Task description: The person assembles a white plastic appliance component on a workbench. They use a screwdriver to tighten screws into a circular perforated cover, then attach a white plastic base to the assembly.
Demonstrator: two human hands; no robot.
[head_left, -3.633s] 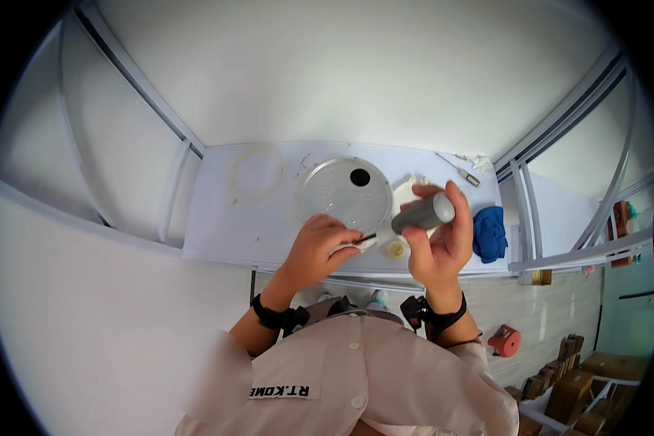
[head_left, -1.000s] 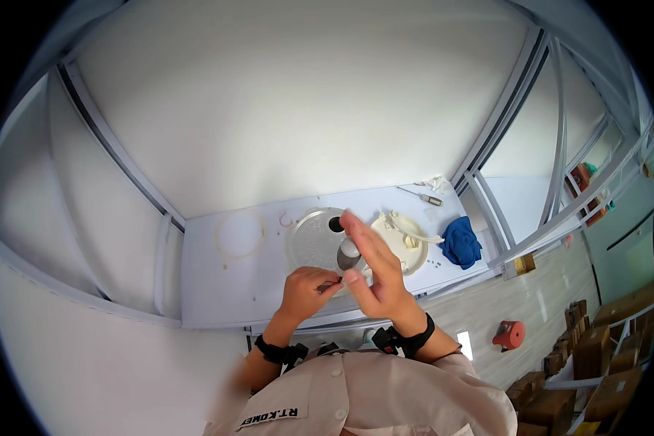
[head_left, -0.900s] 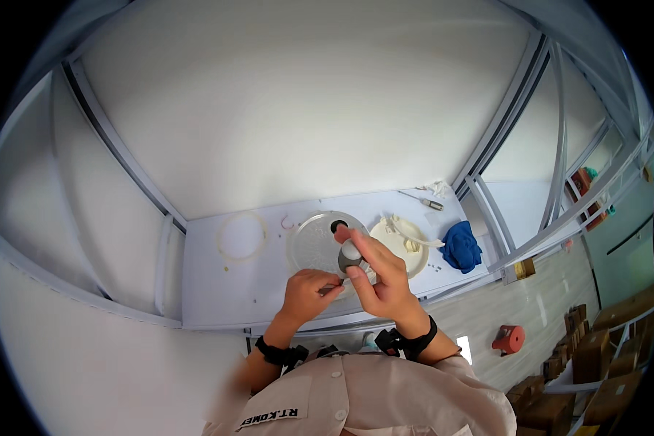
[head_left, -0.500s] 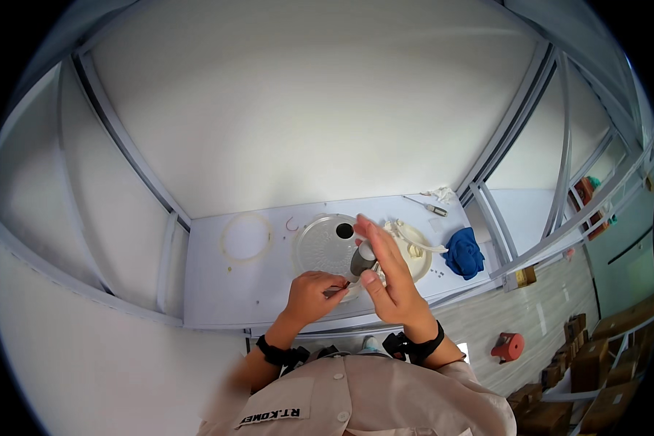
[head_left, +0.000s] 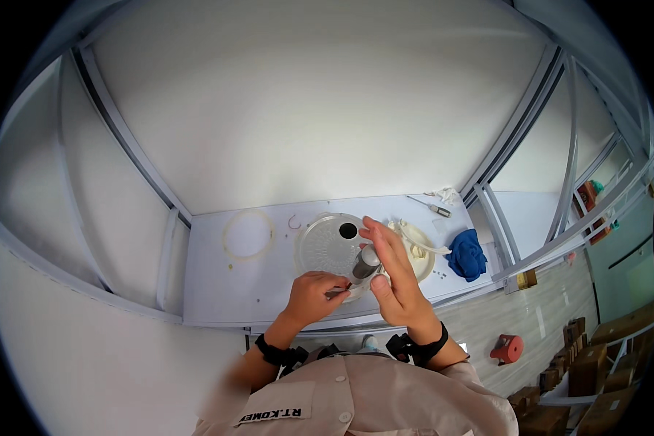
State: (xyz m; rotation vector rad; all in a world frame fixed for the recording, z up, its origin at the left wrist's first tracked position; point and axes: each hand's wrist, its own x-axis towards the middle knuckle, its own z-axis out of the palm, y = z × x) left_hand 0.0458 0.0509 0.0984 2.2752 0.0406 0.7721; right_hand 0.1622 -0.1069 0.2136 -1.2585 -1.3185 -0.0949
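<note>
Two hands meet over the front edge of a white desk (head_left: pixel 218 291), close together so that one can work on what the other steadies. The right hand (head_left: pixel 394 280) is wrapped loosely around a small grey cylinder (head_left: pixel 365 265) with a pale rounded cap, thumb beneath and fingers stretched long over the top, which keeps the piece tilted toward the other hand. The left hand (head_left: pixel 314 294) is curled nearly closed, fingertips pinched on a thin dark tool (head_left: pixel 337 293) whose tip points at the base of the cylinder; its exact kind is too small to tell. Both are held just above the near rim of a round clear lid (head_left: pixel 327 247), which lies flat on the desk with a dark hole near its far edge, seemingly set directly under the work as a catch surface.

A pale ring (head_left: pixel 248 234) lies apart to the left, laid flat and out of the way. To the right of the lid sits a cream plastic part (head_left: pixel 414 247), partly hidden behind the right hand, and beyond it a crumpled blue cloth (head_left: pixel 466 254) at the desk's right end. Farther back lies a slim tool (head_left: pixel 436 209) beside a scrap of white tissue (head_left: pixel 445 194). Dark bands circle both wrists.
</note>
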